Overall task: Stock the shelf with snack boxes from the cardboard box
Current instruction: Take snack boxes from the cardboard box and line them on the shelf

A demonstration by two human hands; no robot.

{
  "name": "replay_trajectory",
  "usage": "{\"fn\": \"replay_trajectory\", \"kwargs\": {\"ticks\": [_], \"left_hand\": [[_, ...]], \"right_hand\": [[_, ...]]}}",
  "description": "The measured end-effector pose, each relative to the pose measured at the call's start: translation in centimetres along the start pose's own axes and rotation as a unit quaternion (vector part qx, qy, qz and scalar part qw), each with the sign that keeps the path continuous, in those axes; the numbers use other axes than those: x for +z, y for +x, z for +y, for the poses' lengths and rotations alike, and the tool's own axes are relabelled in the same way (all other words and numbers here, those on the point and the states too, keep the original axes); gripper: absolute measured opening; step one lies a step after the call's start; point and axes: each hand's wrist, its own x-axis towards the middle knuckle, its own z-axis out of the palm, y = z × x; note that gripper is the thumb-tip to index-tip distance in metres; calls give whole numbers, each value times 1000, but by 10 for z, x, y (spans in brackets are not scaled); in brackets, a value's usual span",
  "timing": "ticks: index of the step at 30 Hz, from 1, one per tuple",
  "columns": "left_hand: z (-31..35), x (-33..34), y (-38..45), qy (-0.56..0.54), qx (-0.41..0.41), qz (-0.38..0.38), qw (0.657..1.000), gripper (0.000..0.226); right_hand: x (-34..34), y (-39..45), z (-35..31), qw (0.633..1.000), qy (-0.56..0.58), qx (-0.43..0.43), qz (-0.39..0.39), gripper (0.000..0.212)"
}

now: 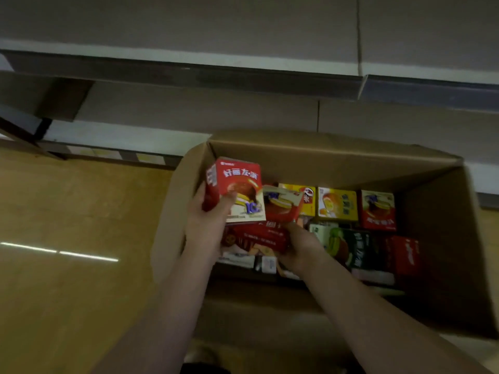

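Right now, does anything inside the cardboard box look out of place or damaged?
Nothing looks damaged. The snack boxes in the cardboard box lie jumbled, some tilted, not in rows. The left hand holds a red snack box.

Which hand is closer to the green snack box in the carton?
Right. The right hand lies just beside the green snack box, gripping a red box; the left hand is farther off, holding another red box at the carton's left side.

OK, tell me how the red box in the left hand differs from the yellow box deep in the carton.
The red box is gripped by the left hand and lifted near the cardboard box rim; the yellow box sits untouched inside. Red shows a chocolate pie, yellow a pale cake. Both are small snack cartons.
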Motion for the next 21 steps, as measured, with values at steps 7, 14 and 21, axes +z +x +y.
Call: {"fn": "replay_trajectory", "kwargs": {"ticks": [7,14,21], "left_hand": [[80,-20,-122,-96,-113,15,989,63],[196,-23,-227,-199,-171,-50,964,57],[294,-6,-320,-270,-108,-108,951,49]], "right_hand": [[-49,-181,-56,985,80,-67,135,41],[-77,-345,-114,986,141,-70,48,40],[-95,-471,-170,987,10,-157,-33,29]]}}
